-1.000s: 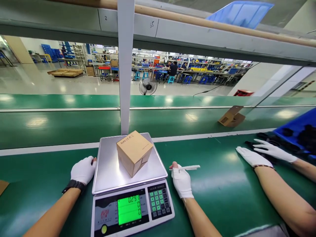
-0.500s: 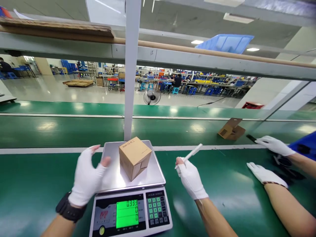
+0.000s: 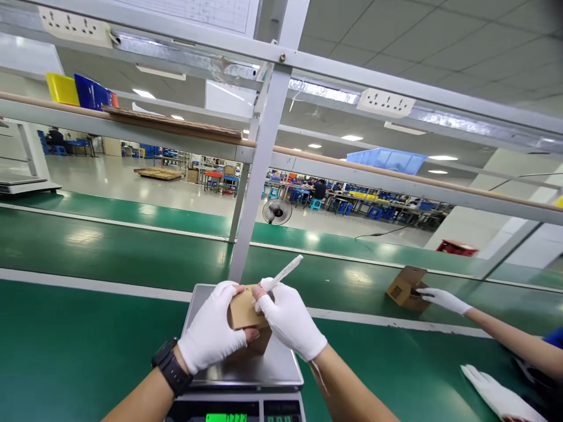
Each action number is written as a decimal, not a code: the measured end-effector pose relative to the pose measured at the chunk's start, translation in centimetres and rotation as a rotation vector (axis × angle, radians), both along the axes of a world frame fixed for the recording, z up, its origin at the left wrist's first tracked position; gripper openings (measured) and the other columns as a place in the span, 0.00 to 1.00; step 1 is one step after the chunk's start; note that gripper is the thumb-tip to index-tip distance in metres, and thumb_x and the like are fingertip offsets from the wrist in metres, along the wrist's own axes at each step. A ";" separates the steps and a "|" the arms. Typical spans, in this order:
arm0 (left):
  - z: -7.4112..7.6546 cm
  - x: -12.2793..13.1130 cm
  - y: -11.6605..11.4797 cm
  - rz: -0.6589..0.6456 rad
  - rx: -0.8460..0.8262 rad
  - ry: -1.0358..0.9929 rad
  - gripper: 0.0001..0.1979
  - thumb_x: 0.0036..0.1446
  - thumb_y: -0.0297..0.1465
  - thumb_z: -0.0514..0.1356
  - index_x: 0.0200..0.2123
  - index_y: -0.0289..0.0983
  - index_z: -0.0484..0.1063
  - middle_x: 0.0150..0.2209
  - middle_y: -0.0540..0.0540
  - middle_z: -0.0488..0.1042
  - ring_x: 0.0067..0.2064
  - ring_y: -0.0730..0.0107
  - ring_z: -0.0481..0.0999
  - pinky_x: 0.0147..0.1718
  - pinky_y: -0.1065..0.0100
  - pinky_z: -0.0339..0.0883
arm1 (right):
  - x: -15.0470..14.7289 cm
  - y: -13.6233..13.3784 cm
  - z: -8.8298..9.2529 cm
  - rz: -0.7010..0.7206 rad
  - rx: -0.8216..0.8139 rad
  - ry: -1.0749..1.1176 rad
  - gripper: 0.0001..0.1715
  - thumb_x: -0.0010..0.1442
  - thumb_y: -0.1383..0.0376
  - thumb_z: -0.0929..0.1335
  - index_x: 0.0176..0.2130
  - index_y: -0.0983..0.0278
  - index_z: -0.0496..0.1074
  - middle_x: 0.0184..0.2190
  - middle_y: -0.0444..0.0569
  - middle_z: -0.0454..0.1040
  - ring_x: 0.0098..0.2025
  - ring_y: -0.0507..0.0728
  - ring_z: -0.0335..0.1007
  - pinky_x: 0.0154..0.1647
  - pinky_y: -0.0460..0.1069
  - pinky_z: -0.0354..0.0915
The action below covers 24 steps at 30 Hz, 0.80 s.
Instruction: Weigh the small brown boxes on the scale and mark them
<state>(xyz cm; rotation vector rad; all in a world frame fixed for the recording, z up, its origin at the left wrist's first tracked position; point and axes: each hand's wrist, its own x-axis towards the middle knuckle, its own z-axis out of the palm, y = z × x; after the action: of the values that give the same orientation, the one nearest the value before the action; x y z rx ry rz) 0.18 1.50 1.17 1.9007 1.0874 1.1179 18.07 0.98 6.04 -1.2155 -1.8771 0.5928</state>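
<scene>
A small brown cardboard box (image 3: 244,312) is at the silver plate of a digital scale (image 3: 284,370); whether it rests on the plate or is slightly raised I cannot tell. My left hand (image 3: 213,329), in a white glove with bare fingertips, is closed around the box's left side. A white pen (image 3: 288,268) points up and to the right from my right hand (image 3: 292,321), also gloved. That hand's fingers grip the pen and press against the box's right side. Both hands hide much of the box. Only the top of the scale's green display (image 3: 226,417) shows.
On the right, a co-worker's gloved hand (image 3: 444,300) reaches into an open cardboard box (image 3: 407,288) on the green belt. Their other hand (image 3: 499,394) is over the green bench nearer me. A metal upright (image 3: 253,199) rises behind the scale.
Both my hands have come together on the box, the right bringing the pen. My view has tilted upward. The co-worker's far hand has moved left into the open box, its dark item now out of sight.
</scene>
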 end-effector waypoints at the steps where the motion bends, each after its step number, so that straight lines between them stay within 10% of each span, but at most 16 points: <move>1: 0.0 0.1 0.0 0.003 -0.003 0.000 0.33 0.42 0.36 0.71 0.52 0.39 0.65 0.52 0.42 0.64 0.53 0.55 0.66 0.55 0.56 0.64 | -0.3 0.3 -0.1 -0.027 0.017 -0.019 0.23 0.65 0.54 0.60 0.23 0.62 0.65 0.23 0.46 0.70 0.28 0.55 0.67 0.32 0.48 0.61; 24: 0.3 0.4 -0.1 0.008 -0.020 -0.008 0.32 0.41 0.34 0.71 0.51 0.40 0.67 0.51 0.43 0.65 0.51 0.56 0.68 0.54 0.60 0.65 | -1.1 1.0 -0.7 -0.135 -0.003 -0.072 0.21 0.63 0.53 0.59 0.23 0.60 0.62 0.22 0.46 0.70 0.26 0.56 0.66 0.28 0.48 0.59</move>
<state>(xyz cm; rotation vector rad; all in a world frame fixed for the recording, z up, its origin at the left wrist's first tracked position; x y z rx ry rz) 0.62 1.44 1.47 1.8767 1.0980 1.1145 17.02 2.02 5.38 -1.3696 -1.8363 0.4850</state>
